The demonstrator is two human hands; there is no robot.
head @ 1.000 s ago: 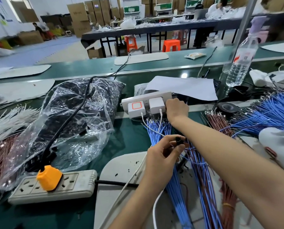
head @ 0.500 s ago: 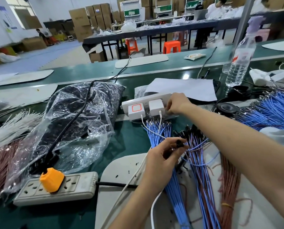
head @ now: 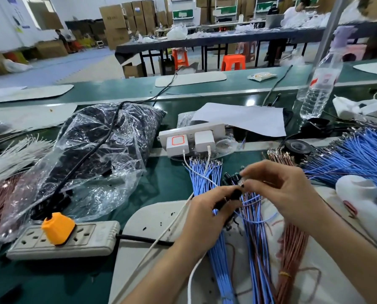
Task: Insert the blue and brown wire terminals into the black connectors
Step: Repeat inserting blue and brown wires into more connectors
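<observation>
Black connector was pinched in the left hand at lower centre, over blue wires and brown wires. The right hand curled its fingertips close beside it, but its grip was unclear.

L hand sits at abt 6 o'clock in the frame and R hand at abt 4 o'clock. Both are bare. L forearm runs off the bottom edge at 6 o'clock, and R forearm runs off at 4–5 o'clock. Both forearms are bare right to the frame edge (nails too blurred to describe). R forearm looks much wider near the edge, due to wide-angle stretch.
</observation>
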